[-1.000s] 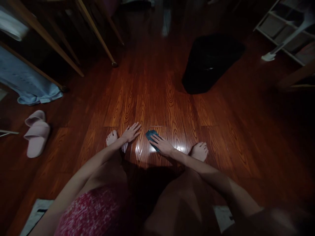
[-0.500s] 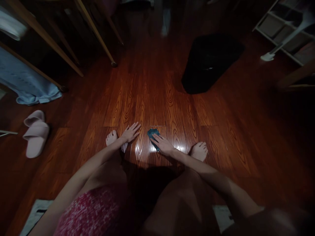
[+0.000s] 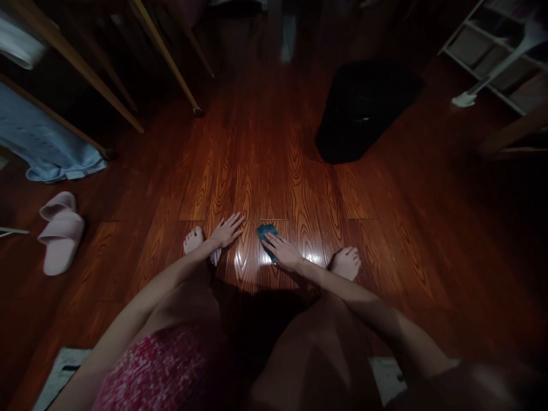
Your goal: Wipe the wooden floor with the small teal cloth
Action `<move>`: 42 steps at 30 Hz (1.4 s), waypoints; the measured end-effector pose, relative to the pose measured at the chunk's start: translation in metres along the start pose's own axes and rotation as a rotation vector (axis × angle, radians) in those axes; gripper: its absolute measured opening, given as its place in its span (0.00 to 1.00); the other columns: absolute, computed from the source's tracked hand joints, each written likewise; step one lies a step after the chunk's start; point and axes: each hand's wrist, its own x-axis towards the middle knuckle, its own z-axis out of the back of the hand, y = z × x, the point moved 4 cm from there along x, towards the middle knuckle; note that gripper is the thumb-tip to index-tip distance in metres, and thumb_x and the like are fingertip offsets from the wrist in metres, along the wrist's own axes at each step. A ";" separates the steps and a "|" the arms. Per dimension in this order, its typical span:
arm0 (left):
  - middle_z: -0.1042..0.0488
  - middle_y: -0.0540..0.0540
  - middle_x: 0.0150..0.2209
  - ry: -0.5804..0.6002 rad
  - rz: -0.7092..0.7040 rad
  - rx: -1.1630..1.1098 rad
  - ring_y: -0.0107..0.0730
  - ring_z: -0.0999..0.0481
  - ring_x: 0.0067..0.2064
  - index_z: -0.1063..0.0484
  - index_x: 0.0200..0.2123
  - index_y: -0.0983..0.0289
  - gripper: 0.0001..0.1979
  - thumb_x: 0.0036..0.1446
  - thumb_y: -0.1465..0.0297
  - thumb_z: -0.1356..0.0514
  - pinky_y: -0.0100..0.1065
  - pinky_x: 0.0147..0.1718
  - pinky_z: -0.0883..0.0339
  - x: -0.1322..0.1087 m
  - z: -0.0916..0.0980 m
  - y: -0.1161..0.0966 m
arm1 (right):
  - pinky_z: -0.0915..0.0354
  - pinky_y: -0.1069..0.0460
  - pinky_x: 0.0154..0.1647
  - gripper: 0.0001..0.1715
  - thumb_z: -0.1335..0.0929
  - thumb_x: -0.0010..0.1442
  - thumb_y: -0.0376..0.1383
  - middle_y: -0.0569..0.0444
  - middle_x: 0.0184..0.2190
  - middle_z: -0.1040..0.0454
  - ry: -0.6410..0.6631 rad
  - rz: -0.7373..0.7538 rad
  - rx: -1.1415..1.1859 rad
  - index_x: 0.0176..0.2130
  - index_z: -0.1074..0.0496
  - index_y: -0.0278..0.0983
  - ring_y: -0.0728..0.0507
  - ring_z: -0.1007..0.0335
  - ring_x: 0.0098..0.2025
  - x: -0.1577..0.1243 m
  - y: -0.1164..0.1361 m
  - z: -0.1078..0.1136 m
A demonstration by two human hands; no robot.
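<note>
Both of my hands are low over the glossy wooden floor (image 3: 274, 188), between my bare feet. My right hand (image 3: 286, 252) lies flat with its fingers stretched over a dark teal cloth (image 3: 266, 230), which is spread on the boards. The fingers rest on the cloth and do not wrap round it. To the left, my left hand (image 3: 226, 231) is open, palm down, fingers spread, with nothing in it. A small pale thing (image 3: 216, 257) shows beneath the left wrist; I cannot make out what it is.
A black bin-like box (image 3: 363, 114) stands ahead to the right. Pink slippers (image 3: 63, 242) lie at the left, near light blue cloth (image 3: 64, 154) hanging by wooden legs (image 3: 171, 57). At the far right are a white shelf (image 3: 475, 45) and a white pole (image 3: 500, 68).
</note>
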 end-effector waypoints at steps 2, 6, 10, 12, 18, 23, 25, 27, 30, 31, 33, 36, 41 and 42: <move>0.61 0.53 0.76 0.001 -0.002 -0.004 0.46 0.58 0.75 0.58 0.76 0.53 0.33 0.74 0.52 0.57 0.56 0.70 0.56 0.000 -0.001 0.001 | 0.54 0.40 0.74 0.44 0.32 0.61 0.33 0.41 0.74 0.50 -0.010 0.011 -0.014 0.72 0.45 0.32 0.36 0.60 0.76 0.002 0.000 0.001; 0.61 0.54 0.76 -0.003 -0.011 -0.009 0.47 0.58 0.75 0.60 0.76 0.53 0.32 0.74 0.53 0.57 0.57 0.69 0.56 0.002 -0.003 0.002 | 0.54 0.37 0.73 0.45 0.34 0.61 0.31 0.45 0.75 0.52 -0.073 -0.132 -0.027 0.73 0.48 0.36 0.34 0.62 0.76 -0.001 -0.016 0.006; 0.60 0.54 0.76 -0.004 -0.015 -0.009 0.46 0.58 0.75 0.58 0.76 0.53 0.32 0.74 0.53 0.57 0.57 0.69 0.56 0.003 -0.004 0.002 | 0.56 0.35 0.73 0.49 0.34 0.59 0.30 0.39 0.75 0.55 -0.100 -0.269 -0.011 0.74 0.52 0.31 0.32 0.63 0.76 -0.007 -0.029 0.005; 0.60 0.54 0.76 -0.002 -0.009 -0.008 0.45 0.58 0.75 0.58 0.76 0.54 0.32 0.74 0.53 0.57 0.56 0.69 0.56 0.002 -0.003 0.002 | 0.55 0.36 0.73 0.49 0.33 0.58 0.31 0.38 0.75 0.55 -0.077 -0.227 -0.006 0.74 0.51 0.29 0.32 0.63 0.76 -0.007 -0.023 0.002; 0.61 0.54 0.76 -0.003 -0.012 -0.013 0.45 0.58 0.76 0.58 0.76 0.53 0.32 0.74 0.52 0.58 0.56 0.69 0.56 0.000 0.000 0.000 | 0.52 0.40 0.73 0.43 0.33 0.61 0.33 0.40 0.74 0.49 -0.002 -0.007 -0.025 0.72 0.45 0.30 0.35 0.57 0.75 0.002 0.003 0.002; 0.61 0.54 0.76 0.002 -0.009 -0.009 0.46 0.58 0.75 0.60 0.76 0.53 0.33 0.74 0.53 0.57 0.56 0.69 0.55 0.001 -0.002 0.002 | 0.53 0.37 0.73 0.43 0.34 0.60 0.31 0.42 0.74 0.49 -0.063 -0.127 -0.023 0.72 0.45 0.33 0.34 0.59 0.76 -0.001 -0.014 0.010; 0.61 0.53 0.76 0.003 -0.009 -0.010 0.46 0.58 0.75 0.59 0.76 0.53 0.32 0.74 0.53 0.56 0.56 0.69 0.56 0.002 -0.002 0.001 | 0.53 0.36 0.73 0.46 0.34 0.59 0.30 0.42 0.74 0.51 -0.088 -0.193 -0.017 0.73 0.47 0.32 0.33 0.60 0.76 -0.005 -0.022 0.010; 0.61 0.53 0.76 0.003 -0.007 -0.012 0.46 0.58 0.75 0.59 0.76 0.53 0.32 0.74 0.54 0.56 0.56 0.70 0.56 0.002 -0.001 0.000 | 0.53 0.36 0.73 0.46 0.34 0.58 0.30 0.40 0.74 0.51 -0.086 -0.197 -0.013 0.73 0.47 0.31 0.33 0.60 0.76 -0.007 -0.022 0.009; 0.62 0.54 0.76 0.009 0.001 -0.015 0.46 0.58 0.75 0.58 0.76 0.54 0.32 0.74 0.54 0.57 0.56 0.70 0.57 0.001 0.002 -0.002 | 0.53 0.39 0.73 0.44 0.34 0.60 0.32 0.39 0.74 0.50 -0.036 -0.081 0.004 0.72 0.46 0.27 0.36 0.59 0.76 -0.005 -0.010 0.004; 0.62 0.54 0.76 0.013 0.006 -0.017 0.45 0.58 0.75 0.58 0.76 0.54 0.32 0.74 0.54 0.57 0.56 0.70 0.57 0.000 0.003 -0.002 | 0.53 0.40 0.73 0.43 0.35 0.61 0.32 0.39 0.74 0.50 -0.017 -0.034 0.009 0.72 0.45 0.27 0.37 0.58 0.76 -0.003 -0.004 0.003; 0.62 0.54 0.76 0.021 0.013 -0.023 0.46 0.59 0.76 0.57 0.76 0.55 0.32 0.74 0.53 0.57 0.56 0.70 0.57 -0.001 0.004 -0.003 | 0.52 0.42 0.73 0.42 0.35 0.62 0.32 0.40 0.74 0.49 0.003 0.039 0.012 0.71 0.45 0.29 0.38 0.57 0.75 -0.001 0.004 0.001; 0.61 0.54 0.76 0.013 0.010 -0.028 0.46 0.58 0.75 0.57 0.76 0.54 0.33 0.74 0.52 0.57 0.56 0.70 0.58 -0.001 0.004 -0.002 | 0.50 0.39 0.72 0.40 0.35 0.62 0.32 0.43 0.73 0.46 -0.016 0.047 -0.003 0.71 0.43 0.34 0.37 0.55 0.75 0.001 0.003 0.004; 0.61 0.54 0.76 0.015 0.005 -0.026 0.46 0.58 0.75 0.57 0.76 0.55 0.32 0.74 0.53 0.57 0.57 0.70 0.57 0.001 0.002 -0.002 | 0.49 0.37 0.72 0.43 0.34 0.60 0.30 0.42 0.74 0.48 -0.088 -0.162 -0.024 0.72 0.44 0.33 0.33 0.56 0.75 -0.004 -0.020 0.012; 0.62 0.55 0.76 0.019 0.007 -0.023 0.46 0.59 0.76 0.57 0.76 0.56 0.32 0.74 0.53 0.57 0.57 0.70 0.57 0.001 0.002 -0.002 | 0.50 0.37 0.72 0.44 0.33 0.60 0.30 0.40 0.74 0.49 -0.091 -0.203 -0.023 0.72 0.45 0.31 0.33 0.57 0.75 -0.006 -0.023 0.013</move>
